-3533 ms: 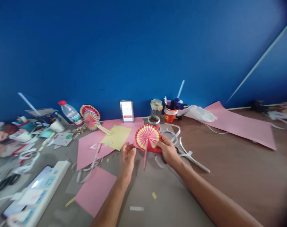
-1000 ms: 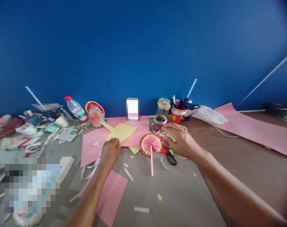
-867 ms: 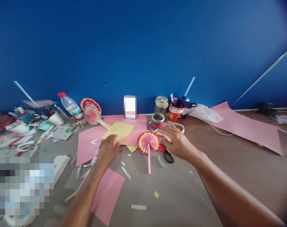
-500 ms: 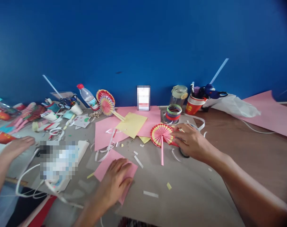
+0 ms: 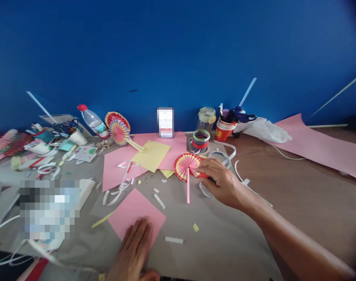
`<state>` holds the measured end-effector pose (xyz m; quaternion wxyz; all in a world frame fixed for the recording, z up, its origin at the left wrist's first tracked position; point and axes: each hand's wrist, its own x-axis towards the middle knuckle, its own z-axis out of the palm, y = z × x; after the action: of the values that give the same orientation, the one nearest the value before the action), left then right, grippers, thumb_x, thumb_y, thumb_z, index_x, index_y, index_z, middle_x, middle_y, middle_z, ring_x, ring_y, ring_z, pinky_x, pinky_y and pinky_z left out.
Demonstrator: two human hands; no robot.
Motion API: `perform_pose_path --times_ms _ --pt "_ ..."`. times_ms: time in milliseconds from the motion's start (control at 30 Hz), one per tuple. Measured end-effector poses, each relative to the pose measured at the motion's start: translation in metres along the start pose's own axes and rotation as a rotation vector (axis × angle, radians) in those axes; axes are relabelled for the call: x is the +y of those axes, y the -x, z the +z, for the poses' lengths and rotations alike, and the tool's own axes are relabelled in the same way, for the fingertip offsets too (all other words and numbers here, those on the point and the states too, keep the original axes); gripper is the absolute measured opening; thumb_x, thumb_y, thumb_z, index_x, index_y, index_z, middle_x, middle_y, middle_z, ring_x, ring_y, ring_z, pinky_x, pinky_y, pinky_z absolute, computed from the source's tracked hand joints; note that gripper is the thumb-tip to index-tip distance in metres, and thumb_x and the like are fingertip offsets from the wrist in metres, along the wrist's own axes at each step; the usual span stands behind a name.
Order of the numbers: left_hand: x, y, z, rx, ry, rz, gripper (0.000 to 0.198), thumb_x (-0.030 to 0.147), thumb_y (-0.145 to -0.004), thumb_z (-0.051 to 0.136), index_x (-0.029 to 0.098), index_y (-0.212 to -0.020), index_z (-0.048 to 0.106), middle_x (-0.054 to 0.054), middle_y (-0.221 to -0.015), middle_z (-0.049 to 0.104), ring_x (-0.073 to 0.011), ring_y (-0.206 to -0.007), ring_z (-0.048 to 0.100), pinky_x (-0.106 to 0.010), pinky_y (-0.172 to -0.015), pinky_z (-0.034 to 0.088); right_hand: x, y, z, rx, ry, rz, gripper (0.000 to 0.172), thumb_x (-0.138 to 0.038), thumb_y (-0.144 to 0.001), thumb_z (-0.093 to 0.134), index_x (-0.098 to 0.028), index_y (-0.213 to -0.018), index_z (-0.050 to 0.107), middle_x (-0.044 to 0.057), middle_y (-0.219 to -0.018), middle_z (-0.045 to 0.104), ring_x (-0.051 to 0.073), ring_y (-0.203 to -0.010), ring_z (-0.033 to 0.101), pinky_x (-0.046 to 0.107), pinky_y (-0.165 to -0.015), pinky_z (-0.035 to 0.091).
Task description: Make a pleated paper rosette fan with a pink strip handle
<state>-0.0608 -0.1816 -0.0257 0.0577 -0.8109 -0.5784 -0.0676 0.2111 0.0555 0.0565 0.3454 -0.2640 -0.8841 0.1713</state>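
Note:
My left hand [image 5: 134, 244] lies flat on a square of pink paper [image 5: 136, 208], fingers stretched out over its lower part. At the right edge of a round pleated paper fan [image 5: 185, 164], red, yellow and pink with a pink stick handle, is my right hand [image 5: 220, 180]. Its fingers are bent together around a red item with a dark part [image 5: 203, 175], mostly hidden beneath them; its kind cannot be made out. Behind the fan lie a yellow paper sheet [image 5: 154, 156] and larger pink paper [image 5: 115, 166].
Tape rolls [image 5: 200, 141], a clear cup [image 5: 206, 118] and a red paper cup of tools [image 5: 224, 130] stand along the blue wall. A phone [image 5: 165, 121] leans there too. Left are a bottle [image 5: 94, 121], finished fans [image 5: 119, 130] and a power strip [image 5: 85, 195]. Paper scraps litter the table.
The view has shifted right, and another person's arm at the left has gone out of view. My left hand has slid toward the paper's near edge, fingers straighter. My right hand stays beside the fan.

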Motion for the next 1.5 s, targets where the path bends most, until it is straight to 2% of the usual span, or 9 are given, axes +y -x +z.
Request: perform_pose_path --times_ms 133,267,467,733,933,1067,1167,1333,1500 --pt "0.007 -0.002 0.009 0.107 0.147 0.31 0.058 0.007 -0.077 0.048 0.02 -0.133 0.046 -0.006 -0.143 0.046 -0.0223 -0.135 0.035 -0.037 -0.11 0.033 -0.011 0.008 -0.001 -0.022 -0.062 0.006 0.026 -0.012 -0.083 0.053 -0.018 -0.106 0.062 0.011 -0.102 0.063 0.025 -0.1 0.057 0.043 -0.086 0.048" --pt "0.01 -0.021 0.003 0.035 0.269 0.409 0.037 0.009 -0.081 0.048 0.024 -0.113 0.059 -0.006 -0.143 0.046 -0.0216 -0.135 0.036 -0.038 -0.11 0.033 -0.032 0.022 0.011 -0.177 -0.165 -0.076 0.027 -0.013 -0.082 0.055 -0.018 -0.107 0.061 0.011 -0.101 0.063 0.023 -0.099 0.056 0.041 -0.087 0.047" --pt "-0.004 -0.038 -0.036 0.003 0.516 0.298 0.037 0.011 -0.089 0.036 0.024 -0.112 0.061 -0.004 -0.117 0.067 -0.0142 -0.119 0.055 -0.03 -0.108 0.038 -0.033 0.033 0.049 -0.425 -0.09 -0.114 0.026 -0.015 -0.077 0.059 -0.015 -0.103 0.062 0.011 -0.102 0.062 0.022 -0.097 0.055 0.039 -0.088 0.045" --pt "-0.015 -0.11 -0.09 0.402 0.482 0.21 0.049 -0.004 -0.082 0.041 0.024 -0.12 0.054 -0.004 -0.115 0.068 -0.017 -0.114 0.059 -0.041 -0.107 0.041 -0.012 0.024 0.076 -0.403 -0.024 -0.179 0.021 -0.015 -0.074 0.057 -0.015 -0.094 0.062 0.011 -0.102 0.06 0.023 -0.108 0.052 0.038 -0.099 0.041" --pt "-0.01 -0.168 -0.105 0.592 0.482 0.199 0.047 -0.004 -0.083 0.044 0.021 -0.12 0.055 -0.006 -0.119 0.065 -0.0203 -0.115 0.058 -0.049 -0.105 0.042 -0.005 0.02 0.044 -0.401 -0.112 -0.077 0.075 -0.019 -0.063 0.065 -0.013 -0.134 0.04 0.019 -0.139 0.04 0.034 -0.135 0.029 0.051 -0.109 0.03" --pt "-0.021 -0.2 -0.119 0.823 0.398 0.042 0.038 0.003 -0.087 0.045 0.02 -0.118 0.059 -0.005 -0.116 0.067 -0.0203 -0.114 0.059 -0.045 -0.106 0.041 0.004 0.015 0.006 -0.209 -0.194 0.05 0.084 -0.015 -0.072 0.056 -0.016 -0.146 0.015 0.018 -0.149 0.025 0.029 -0.141 0.018 0.05 -0.11 0.028" --pt "-0.019 -0.203 -0.109 1.076 0.399 -0.157 0.041 0.005 -0.09 0.041 0.02 -0.126 0.054 -0.006 -0.121 0.064 -0.021 -0.119 0.055 -0.041 -0.107 0.041 0.005 0.014 -0.013 0.026 -0.271 0.136 0.076 -0.021 -0.08 0.055 -0.021 -0.146 0.017 0.016 -0.145 0.033 0.028 -0.135 0.031 0.05 -0.109 0.029" --pt "-0.002 -0.156 -0.048 0.625 0.442 0.184 0.052 0.001 -0.086 0.041 0.024 -0.134 0.042 -0.008 -0.124 0.063 -0.0242 -0.131 0.043 -0.057 -0.108 0.032 -0.012 0.023 -0.015 0.129 -0.154 0.092 0.079 -0.022 -0.078 0.058 -0.021 -0.145 0.015 0.017 -0.141 0.035 0.031 -0.133 0.032 0.052 -0.106 0.033" --pt "0.007 -0.109 0.001 0.228 0.402 0.321 0.045 -0.002 -0.083 0.038 0.021 -0.119 0.055 -0.006 -0.122 0.065 -0.0218 -0.134 0.038 -0.051 -0.11 0.033 -0.029 0.04 0.012 -0.176 0.028 -0.242 0.056 -0.02 -0.078 0.054 -0.019 -0.132 0.04 0.017 -0.133 0.044 0.032 -0.128 0.036 0.055 -0.102 0.034"
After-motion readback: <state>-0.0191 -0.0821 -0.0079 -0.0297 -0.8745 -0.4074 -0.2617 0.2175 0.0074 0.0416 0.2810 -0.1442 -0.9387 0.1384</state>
